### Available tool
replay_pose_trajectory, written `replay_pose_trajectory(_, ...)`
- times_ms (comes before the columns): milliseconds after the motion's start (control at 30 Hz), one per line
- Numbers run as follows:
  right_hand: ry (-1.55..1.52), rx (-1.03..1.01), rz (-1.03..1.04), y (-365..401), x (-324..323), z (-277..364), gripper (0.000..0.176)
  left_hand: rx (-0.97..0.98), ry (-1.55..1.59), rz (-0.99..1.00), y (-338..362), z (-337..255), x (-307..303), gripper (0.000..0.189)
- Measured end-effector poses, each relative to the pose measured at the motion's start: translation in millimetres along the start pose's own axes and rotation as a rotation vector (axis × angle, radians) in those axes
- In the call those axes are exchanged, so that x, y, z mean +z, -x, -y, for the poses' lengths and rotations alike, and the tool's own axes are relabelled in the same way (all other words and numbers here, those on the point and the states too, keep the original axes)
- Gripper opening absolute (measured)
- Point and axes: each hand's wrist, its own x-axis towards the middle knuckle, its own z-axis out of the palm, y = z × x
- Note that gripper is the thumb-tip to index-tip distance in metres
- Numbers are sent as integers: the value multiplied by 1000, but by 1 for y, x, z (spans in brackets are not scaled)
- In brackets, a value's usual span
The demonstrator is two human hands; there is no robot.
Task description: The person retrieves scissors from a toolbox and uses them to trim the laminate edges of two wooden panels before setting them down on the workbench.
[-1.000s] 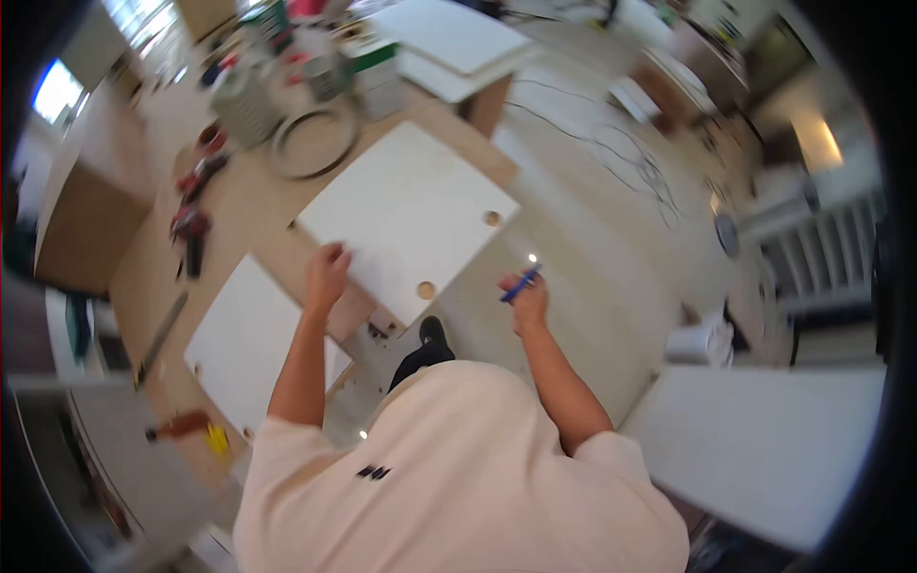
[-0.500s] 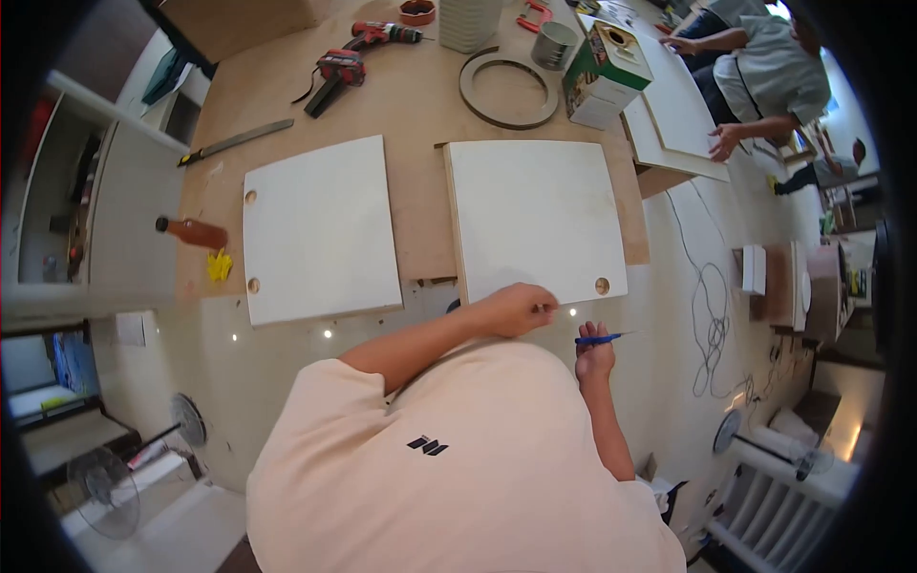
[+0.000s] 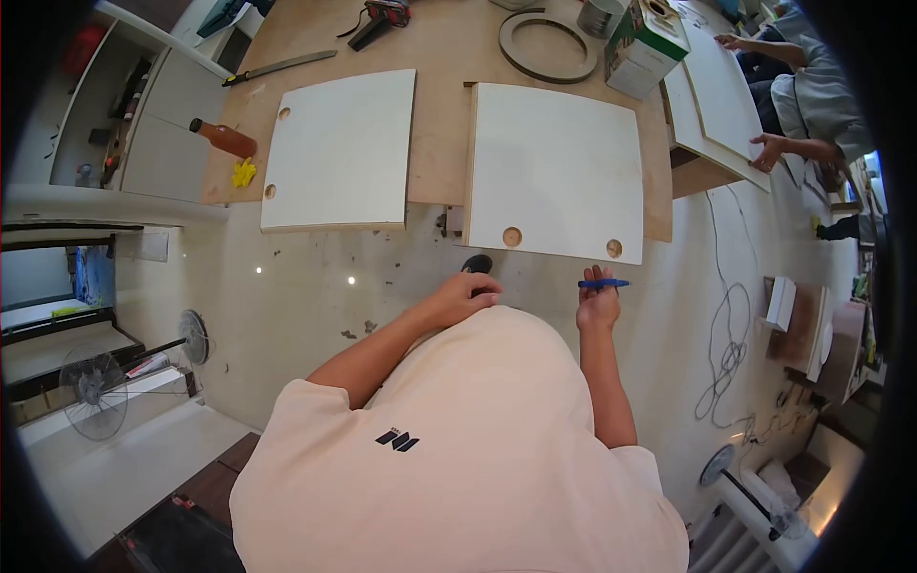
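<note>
My right hand (image 3: 599, 307) is closed around a slim blue pen (image 3: 604, 283), palm turned up, just off the front edge of the right white panel. Close to my shirt, my left hand (image 3: 465, 299) hangs with loosely bent fingers, and I see nothing in it. The right white panel (image 3: 559, 172) lies on the workbench (image 3: 439, 134), with two round holes along its near edge. To its left lies another white panel (image 3: 339, 153), with two round holes along its left side. Neither hand touches a panel.
A bottle (image 3: 224, 137), a yellow scrap (image 3: 244, 173), a saw-like blade (image 3: 287, 67), a red drill (image 3: 387, 14), an edging roll (image 3: 547, 48) and a green-white box (image 3: 648, 48) sit on the bench. A co-worker's hand (image 3: 767, 151) rests by another board. Cable (image 3: 726, 358) trails across the floor.
My left hand has drawn back leftward from the right panel's near edge, uncovering a second hole. The view has tilted down. My right hand still holds the pen.
</note>
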Motion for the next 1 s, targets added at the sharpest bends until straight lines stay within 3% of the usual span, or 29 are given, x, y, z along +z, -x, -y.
replay_pose_trajectory(167,-75,-59,-76,-25,-15,11,37,3,-231,-35,13,-3,-5,31)
replay_pose_trajectory(267,-131,-47,-112,-30,-19,20,35,-50,-206,-56,16,-8,-6,31)
replay_pose_trajectory(367,-143,-51,-132,-30,-18,24,35,-8,-174,-64,6,-3,-8,29)
replay_pose_trajectory(467,-123,-67,-153,-33,-18,23,34,168,-375,-161,-10,-21,-33,27)
replay_pose_trajectory(700,-114,-88,-210,-39,-35,24,41,394,-738,-659,-137,-8,-201,26)
replay_pose_trajectory(767,-108,-112,-261,-36,-43,27,44,223,-821,-823,-177,-13,-250,29)
replay_pose_trajectory(867,-60,-128,-357,-12,-44,39,44,146,-782,-943,-222,-25,-302,32)
replay_pose_trajectory(1000,-66,-148,-469,4,-51,49,43,41,-874,-891,-259,-25,-330,29)
